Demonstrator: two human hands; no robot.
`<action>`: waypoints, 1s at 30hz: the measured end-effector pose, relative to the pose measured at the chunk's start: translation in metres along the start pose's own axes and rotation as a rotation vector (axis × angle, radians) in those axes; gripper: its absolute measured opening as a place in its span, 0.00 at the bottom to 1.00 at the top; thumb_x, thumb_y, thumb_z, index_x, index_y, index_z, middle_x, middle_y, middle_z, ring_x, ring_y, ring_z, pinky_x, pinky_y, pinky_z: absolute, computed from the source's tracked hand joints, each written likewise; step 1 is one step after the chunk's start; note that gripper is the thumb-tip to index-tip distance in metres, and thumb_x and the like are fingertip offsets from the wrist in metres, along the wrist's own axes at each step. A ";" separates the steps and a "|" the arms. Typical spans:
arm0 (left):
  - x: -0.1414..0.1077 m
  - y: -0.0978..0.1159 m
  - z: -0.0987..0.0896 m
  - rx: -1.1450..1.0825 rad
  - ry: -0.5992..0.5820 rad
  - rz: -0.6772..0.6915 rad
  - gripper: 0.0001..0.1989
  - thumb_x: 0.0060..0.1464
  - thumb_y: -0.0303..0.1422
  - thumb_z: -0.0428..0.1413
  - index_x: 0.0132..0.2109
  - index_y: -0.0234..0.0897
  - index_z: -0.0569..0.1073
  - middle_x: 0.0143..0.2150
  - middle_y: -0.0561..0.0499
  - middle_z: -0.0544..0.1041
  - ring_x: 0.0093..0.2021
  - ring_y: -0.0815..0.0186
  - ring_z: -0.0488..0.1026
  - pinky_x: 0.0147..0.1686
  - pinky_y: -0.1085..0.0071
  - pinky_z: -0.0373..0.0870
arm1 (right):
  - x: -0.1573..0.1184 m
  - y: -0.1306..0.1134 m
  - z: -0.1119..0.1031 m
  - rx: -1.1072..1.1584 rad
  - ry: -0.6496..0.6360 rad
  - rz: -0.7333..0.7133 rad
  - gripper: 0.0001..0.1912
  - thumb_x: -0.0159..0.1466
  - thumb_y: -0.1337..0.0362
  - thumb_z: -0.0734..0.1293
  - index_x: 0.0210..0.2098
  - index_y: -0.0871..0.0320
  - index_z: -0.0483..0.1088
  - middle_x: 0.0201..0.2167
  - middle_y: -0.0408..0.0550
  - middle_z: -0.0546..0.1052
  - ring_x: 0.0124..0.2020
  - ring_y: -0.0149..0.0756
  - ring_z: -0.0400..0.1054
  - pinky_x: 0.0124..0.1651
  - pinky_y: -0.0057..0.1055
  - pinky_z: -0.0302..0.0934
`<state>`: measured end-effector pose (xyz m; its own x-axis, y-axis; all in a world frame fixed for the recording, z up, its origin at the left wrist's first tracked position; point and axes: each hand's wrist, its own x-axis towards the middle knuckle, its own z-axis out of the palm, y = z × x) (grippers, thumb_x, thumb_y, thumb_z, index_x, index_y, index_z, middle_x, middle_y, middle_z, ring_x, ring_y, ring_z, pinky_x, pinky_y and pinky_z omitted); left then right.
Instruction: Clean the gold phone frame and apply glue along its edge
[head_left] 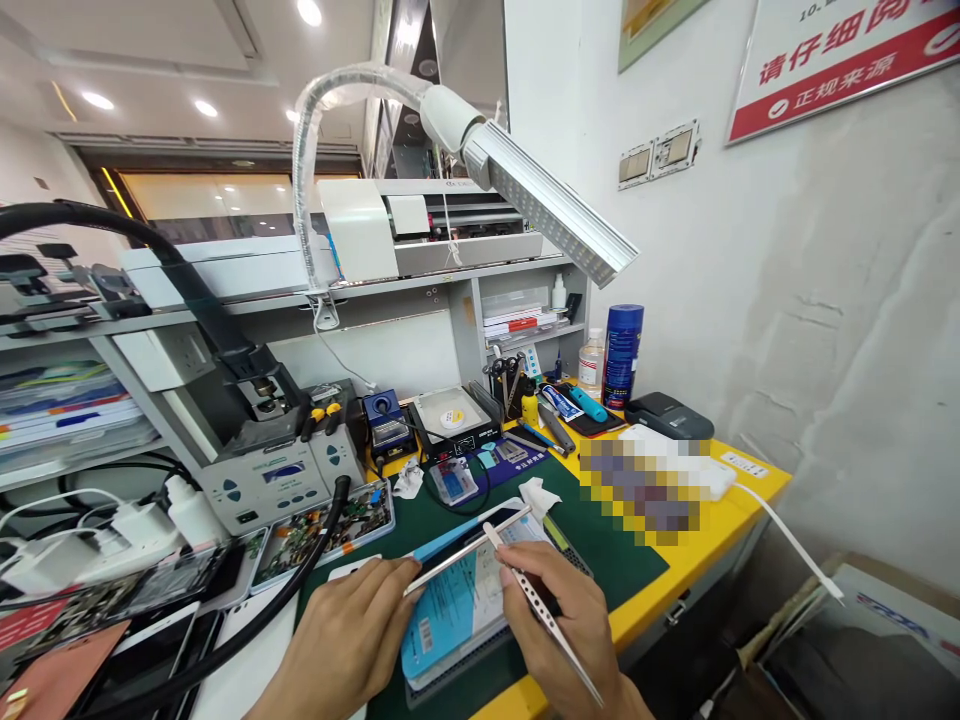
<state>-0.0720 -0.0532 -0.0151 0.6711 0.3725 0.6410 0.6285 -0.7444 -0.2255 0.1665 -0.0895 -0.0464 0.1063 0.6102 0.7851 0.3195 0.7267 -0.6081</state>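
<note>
My left hand [349, 635] grips the near left end of a slim white-edged device [454, 562], which looks like a phone or tablet and is tilted nearly edge-on to me. A dark face and a blue strip [442, 541] show behind that edge. In my right hand [559, 610] is a pair of silver tweezers [541, 612] with a row of holes. Their upper end meets the device's edge; whether they pinch anything there I cannot tell. Under both hands lies a blue-and-white printed packet [442, 625] on a green mat [622, 560].
A tray of small circuit boards [326, 535] and a grey rework station [289, 470] stand at left, with a black hose [319, 550] curving towards my left arm. Crumpled tissue [538, 497] sits just beyond the device. Overhead hangs a lamp [551, 205]. The table's yellow edge [675, 590] runs along the right.
</note>
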 end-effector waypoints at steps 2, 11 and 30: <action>-0.001 -0.001 0.001 -0.004 -0.005 -0.001 0.11 0.72 0.29 0.44 0.51 0.36 0.70 0.40 0.46 0.84 0.36 0.61 0.83 0.33 0.67 0.79 | 0.000 0.000 -0.001 -0.008 0.003 -0.008 0.15 0.66 0.75 0.65 0.48 0.56 0.75 0.39 0.51 0.80 0.38 0.39 0.78 0.39 0.31 0.74; -0.003 -0.001 0.000 -0.009 -0.016 -0.007 0.12 0.72 0.29 0.43 0.52 0.36 0.70 0.41 0.46 0.84 0.36 0.62 0.83 0.35 0.69 0.78 | 0.001 0.000 -0.005 -0.038 0.024 0.012 0.13 0.66 0.75 0.65 0.47 0.56 0.75 0.38 0.52 0.80 0.36 0.39 0.78 0.36 0.31 0.73; -0.001 -0.002 0.001 0.038 0.019 0.010 0.13 0.72 0.31 0.43 0.51 0.36 0.71 0.39 0.46 0.84 0.35 0.59 0.83 0.31 0.68 0.77 | 0.006 0.005 -0.016 -0.102 0.079 0.082 0.09 0.68 0.69 0.66 0.46 0.56 0.76 0.37 0.52 0.80 0.35 0.40 0.77 0.32 0.29 0.72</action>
<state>-0.0738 -0.0518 -0.0162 0.6700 0.3542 0.6524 0.6368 -0.7260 -0.2598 0.1841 -0.0871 -0.0427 0.2082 0.6367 0.7424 0.4001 0.6372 -0.6587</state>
